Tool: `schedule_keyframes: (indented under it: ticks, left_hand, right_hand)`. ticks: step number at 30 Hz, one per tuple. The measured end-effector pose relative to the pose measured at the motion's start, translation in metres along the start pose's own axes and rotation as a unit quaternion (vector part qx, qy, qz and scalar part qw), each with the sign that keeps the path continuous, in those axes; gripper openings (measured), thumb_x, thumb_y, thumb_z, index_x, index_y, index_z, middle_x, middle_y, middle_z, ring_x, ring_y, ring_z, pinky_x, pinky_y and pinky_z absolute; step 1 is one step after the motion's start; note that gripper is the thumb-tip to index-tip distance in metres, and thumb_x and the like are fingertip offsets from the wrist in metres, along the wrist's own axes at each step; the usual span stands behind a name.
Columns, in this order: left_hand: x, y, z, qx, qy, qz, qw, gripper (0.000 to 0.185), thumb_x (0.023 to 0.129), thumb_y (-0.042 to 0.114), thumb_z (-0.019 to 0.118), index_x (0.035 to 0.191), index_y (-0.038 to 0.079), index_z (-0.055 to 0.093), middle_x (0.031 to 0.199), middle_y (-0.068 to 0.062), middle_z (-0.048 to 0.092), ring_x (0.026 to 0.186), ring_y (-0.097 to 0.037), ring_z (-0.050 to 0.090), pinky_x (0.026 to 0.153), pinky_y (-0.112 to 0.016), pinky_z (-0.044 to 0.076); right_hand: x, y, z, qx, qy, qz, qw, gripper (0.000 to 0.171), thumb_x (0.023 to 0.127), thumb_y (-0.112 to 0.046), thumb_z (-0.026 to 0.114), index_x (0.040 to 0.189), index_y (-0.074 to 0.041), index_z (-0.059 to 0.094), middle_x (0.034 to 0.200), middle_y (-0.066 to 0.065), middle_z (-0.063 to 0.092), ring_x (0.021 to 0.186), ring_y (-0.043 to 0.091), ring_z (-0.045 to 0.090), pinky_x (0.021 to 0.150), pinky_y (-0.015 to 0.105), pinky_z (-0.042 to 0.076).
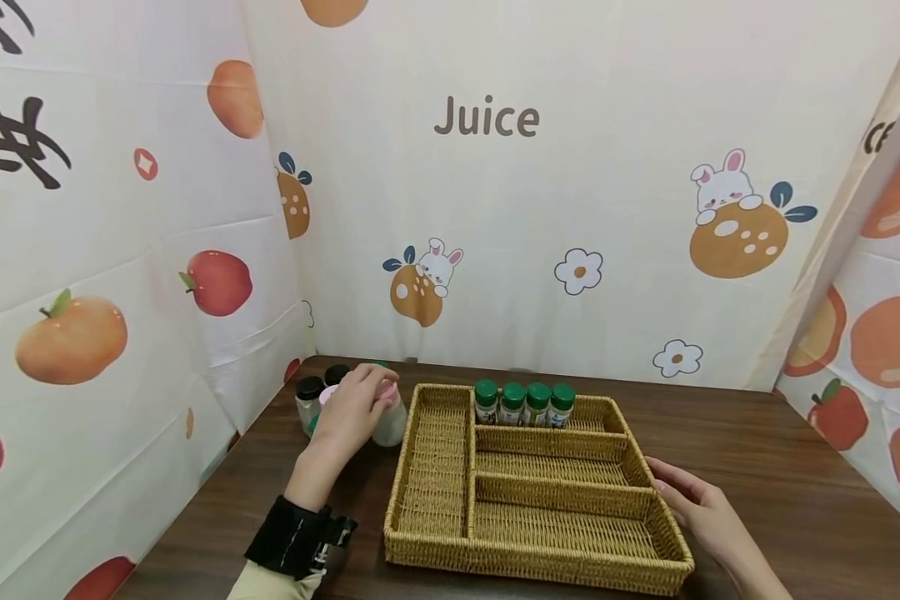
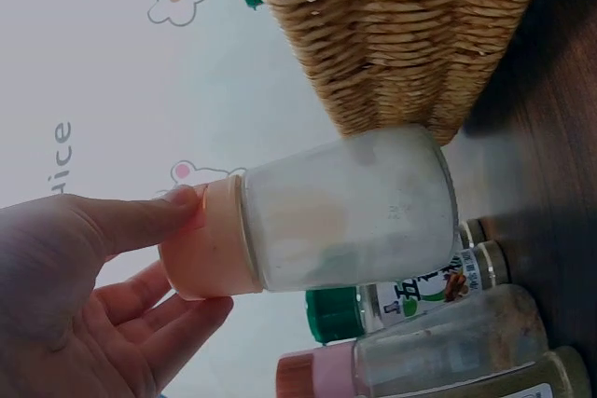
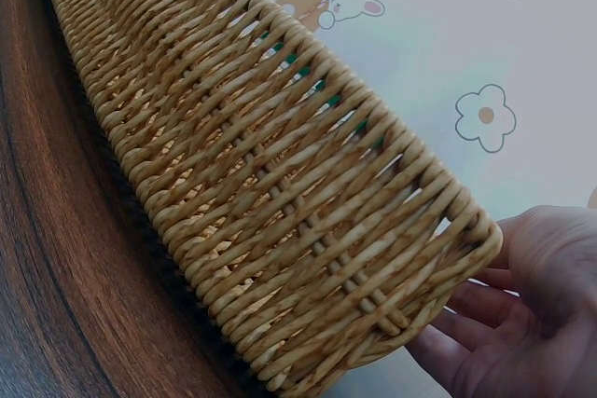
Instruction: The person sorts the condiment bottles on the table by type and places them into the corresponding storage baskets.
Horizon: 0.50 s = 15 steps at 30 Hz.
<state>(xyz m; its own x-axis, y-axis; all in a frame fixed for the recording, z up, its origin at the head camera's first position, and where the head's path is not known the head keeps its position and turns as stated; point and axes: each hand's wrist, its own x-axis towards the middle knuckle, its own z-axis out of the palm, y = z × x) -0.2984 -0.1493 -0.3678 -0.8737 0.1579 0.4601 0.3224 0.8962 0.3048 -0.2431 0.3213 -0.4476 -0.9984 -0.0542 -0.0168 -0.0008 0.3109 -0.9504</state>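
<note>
A: How far along is it?

B: Four green-capped spice jars stand in the far compartment of the woven wicker tray. Several jars wait on the brown wooden bench, left of the tray.

A: And the hands?

B: The left hand pinches the pink-capped frosted jar by its cap. The right hand lies spread against the tray's right wall.

A: What does the wrist view add?

B: The waiting jars' labels and a pink cap among them, hidden from the head camera.

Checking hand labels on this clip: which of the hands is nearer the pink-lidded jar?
Left. The left hand grips the pink-lidded jar by its lid, left of the wicker tray. The right hand rests at the tray's right side, far from the jar.
</note>
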Motion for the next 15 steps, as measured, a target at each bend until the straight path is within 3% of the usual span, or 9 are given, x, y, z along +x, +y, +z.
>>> schedule_keyframes:
  ticks: [9,15]
  left_hand:
    - [0.002,0.006,-0.005,0.013,0.055,0.020,0.9982,0.026,0.092,0.012,0.072,0.118,0.012,0.067,0.123,-0.010,0.064,0.114,-0.033,0.061,0.089,-0.047,0.055]
    - [0.000,0.011,-0.012,0.012,0.074,0.007,0.9972,0.026,0.092,0.018,0.072,0.118,0.014,0.068,0.125,-0.008,0.063,0.116,-0.032,0.061,0.083,-0.050,0.057]
  right_hand:
    - [-0.001,0.000,0.000,-0.004,0.009,0.007,1.000,0.057,0.104,-0.023,0.055,0.148,0.009,0.038,0.110,-0.030,0.060,0.094,-0.008,0.064,0.077,0.025,0.059]
    - [-0.001,-0.001,0.000,-0.006,0.001,0.003,1.000,0.058,0.104,-0.023,0.054,0.149,0.009,0.035,0.113,-0.029,0.060,0.095,-0.009,0.064,0.077,0.024,0.059]
